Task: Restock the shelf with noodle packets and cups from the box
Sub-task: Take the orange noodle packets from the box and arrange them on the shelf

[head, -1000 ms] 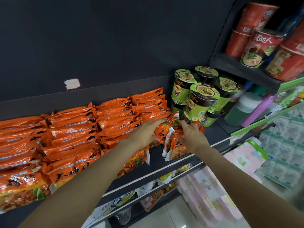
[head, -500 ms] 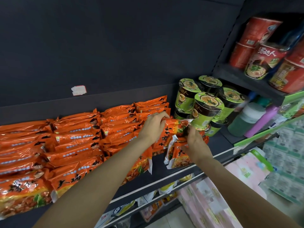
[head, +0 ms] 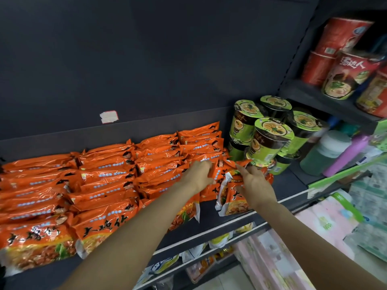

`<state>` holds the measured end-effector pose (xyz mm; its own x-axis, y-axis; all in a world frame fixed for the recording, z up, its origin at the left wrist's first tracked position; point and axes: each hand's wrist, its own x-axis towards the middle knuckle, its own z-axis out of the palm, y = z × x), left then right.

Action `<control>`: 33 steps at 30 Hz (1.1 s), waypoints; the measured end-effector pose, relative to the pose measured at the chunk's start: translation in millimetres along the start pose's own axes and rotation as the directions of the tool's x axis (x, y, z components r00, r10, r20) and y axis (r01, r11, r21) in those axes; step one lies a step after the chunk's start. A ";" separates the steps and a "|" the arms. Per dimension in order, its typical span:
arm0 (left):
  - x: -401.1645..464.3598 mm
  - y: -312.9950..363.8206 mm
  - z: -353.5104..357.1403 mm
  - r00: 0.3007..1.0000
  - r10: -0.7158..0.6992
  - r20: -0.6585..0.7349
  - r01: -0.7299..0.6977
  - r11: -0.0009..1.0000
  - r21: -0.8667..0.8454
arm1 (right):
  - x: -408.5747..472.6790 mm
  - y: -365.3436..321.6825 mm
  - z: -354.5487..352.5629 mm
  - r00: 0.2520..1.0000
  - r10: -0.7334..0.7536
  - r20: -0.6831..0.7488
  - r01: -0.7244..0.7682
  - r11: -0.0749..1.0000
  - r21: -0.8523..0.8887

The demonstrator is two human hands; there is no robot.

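Dark shop shelving fills the view, with a black back panel behind one long shelf (head: 289, 183) that carries the noodles. Rows of orange noodle packets (head: 104, 181) already cover most of its left and middle, stacked flat and overlapping from the back panel to the front edge. At the right end of those rows, both hands work on a small bunch of packets (head: 230, 197) that stand loosely and lean rather than lie in line. The left hand (head: 201, 174) has its fingers curled onto the top edge of a packet at the end of the stack, its grip pinching the wrapper. The right hand (head: 256, 185) rests on the leaning bunch, its grip spread, with fingers stretched toward the green noodle cups (head: 270, 139). Those cups stand just beside the packets, stacked two high. Red cups (head: 339, 59) sit on a higher shelf to the right.

By my judgement the packet section is nearly full; what is left is squaring up this last bunch. The box is not in view, so how much stock remains cannot be told.
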<state>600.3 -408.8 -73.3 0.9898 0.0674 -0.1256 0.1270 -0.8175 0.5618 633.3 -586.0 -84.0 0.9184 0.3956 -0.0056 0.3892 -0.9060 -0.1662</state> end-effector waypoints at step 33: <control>10.3 16.1 -15.2 0.952 0.123 -0.280 -0.106 0.992 0.074 | 0.4 9.1 3.2 0.950 -0.288 -0.120 0.287 0.958 -0.023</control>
<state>613.5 -412.5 -53.1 0.9761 0.1240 0.1786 0.0160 -0.8601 0.5099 637.0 -593.6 -88.7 0.7692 0.6185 0.1608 0.6380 -0.7577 -0.1376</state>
